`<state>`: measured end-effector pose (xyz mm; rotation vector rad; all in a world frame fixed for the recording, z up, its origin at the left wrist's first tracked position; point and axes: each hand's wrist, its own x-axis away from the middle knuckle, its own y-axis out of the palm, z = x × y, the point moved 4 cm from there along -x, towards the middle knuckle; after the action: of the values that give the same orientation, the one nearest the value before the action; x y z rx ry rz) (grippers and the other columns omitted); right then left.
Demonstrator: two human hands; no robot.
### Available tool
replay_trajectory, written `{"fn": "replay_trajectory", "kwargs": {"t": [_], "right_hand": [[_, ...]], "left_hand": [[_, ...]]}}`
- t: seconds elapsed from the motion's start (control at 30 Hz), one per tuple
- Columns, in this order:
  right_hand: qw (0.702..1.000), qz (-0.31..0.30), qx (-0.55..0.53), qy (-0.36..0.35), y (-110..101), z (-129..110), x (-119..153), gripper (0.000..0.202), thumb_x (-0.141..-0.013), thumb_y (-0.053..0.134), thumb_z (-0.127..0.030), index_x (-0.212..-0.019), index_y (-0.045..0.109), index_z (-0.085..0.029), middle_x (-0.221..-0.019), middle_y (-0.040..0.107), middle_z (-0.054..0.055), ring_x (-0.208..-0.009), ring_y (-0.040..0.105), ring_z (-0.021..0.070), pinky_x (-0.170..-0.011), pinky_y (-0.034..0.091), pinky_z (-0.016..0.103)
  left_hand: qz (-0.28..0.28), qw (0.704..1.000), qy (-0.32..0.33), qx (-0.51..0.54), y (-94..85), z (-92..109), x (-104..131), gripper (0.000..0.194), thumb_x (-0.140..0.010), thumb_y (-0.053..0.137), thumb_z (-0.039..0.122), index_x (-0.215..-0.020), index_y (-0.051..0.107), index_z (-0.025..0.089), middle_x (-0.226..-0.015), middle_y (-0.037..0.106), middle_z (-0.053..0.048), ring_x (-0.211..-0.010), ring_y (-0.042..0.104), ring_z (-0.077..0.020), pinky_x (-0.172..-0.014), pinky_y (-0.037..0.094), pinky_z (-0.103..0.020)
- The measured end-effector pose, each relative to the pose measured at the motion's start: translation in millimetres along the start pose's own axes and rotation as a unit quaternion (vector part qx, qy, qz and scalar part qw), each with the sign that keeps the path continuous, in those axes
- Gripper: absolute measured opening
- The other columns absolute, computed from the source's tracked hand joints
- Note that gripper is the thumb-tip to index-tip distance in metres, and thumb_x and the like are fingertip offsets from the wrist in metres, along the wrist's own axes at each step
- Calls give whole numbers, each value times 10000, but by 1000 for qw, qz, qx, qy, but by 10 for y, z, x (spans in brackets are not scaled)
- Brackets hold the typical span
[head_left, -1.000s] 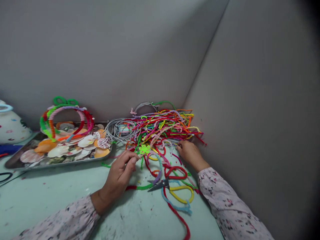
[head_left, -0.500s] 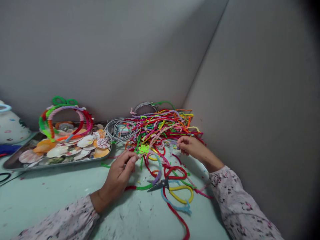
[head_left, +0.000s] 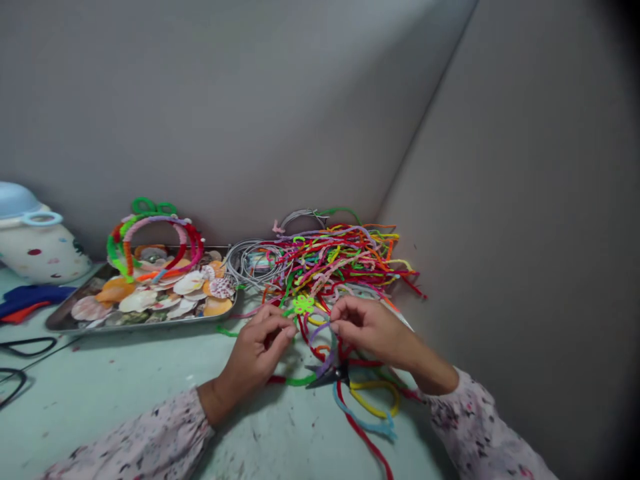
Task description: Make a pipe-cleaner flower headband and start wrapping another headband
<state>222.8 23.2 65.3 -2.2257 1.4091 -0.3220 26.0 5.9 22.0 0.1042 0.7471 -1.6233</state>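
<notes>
My left hand (head_left: 257,347) is closed, thumb and fingers pinching a ring wrapped in coloured pipe cleaner (head_left: 300,381). Red, green and purple lengths of it curve out below the hand. Just beyond the fingertips shows a bright green pipe-cleaner flower (head_left: 303,305); whether it is fixed to the ring I cannot tell. My right hand (head_left: 367,330) is closed in a pinch at the end of a thin purple pipe cleaner (head_left: 319,329). Between and below the hands lie scissors (head_left: 326,377), with a yellow handle and blades pointing left. The right hand partly covers them.
Behind the hands is a heap of pipe cleaners (head_left: 345,257), beside coils of grey wire (head_left: 253,263). A metal tray (head_left: 150,325) of seashells carries colourful wrapped hoops (head_left: 187,243). Farther left stand a spotted jug (head_left: 43,250) and black-handled scissors (head_left: 30,345). Grey walls (head_left: 500,220) enclose the back and right.
My right hand has moved left and towards me, from the heap's edge to beside my left hand, where it pinches the purple strand. The view has shifted slightly left.
</notes>
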Motion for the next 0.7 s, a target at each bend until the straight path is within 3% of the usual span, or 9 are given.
{"fn": "replay_trajectory", "kwargs": {"t": [0.2,0.37,0.7], "right_hand": [[996,41,67,-46,147,-102,9,58,-790,555,-149,-814,597,-181,-711,605,-34,-613,515,91,-562,398,195],[996,51,67,-43,217,-66,15,84,-806,564,-173,-879,603,-189,-757,628,-24,-638,539,94,-577,413,197],[996,-15,-83,30,352,74,-5,252,-772,607,-181,-1016,555,-211,-834,629,-16,-655,560,93,-604,442,207]], "left_hand": [[-31,999,3,5,-4,37,21,205,-879,523,309,-818,669,179,-828,559,-58,-823,535,-185,-734,436,-300],[-35,999,-10,-16,24,22,17,151,-845,583,310,-820,654,178,-850,546,-50,-805,539,-173,-723,438,-289],[13,999,-18,-34,19,-37,7,138,-864,550,250,-772,617,172,-811,551,-31,-792,527,-158,-710,409,-278]]}}
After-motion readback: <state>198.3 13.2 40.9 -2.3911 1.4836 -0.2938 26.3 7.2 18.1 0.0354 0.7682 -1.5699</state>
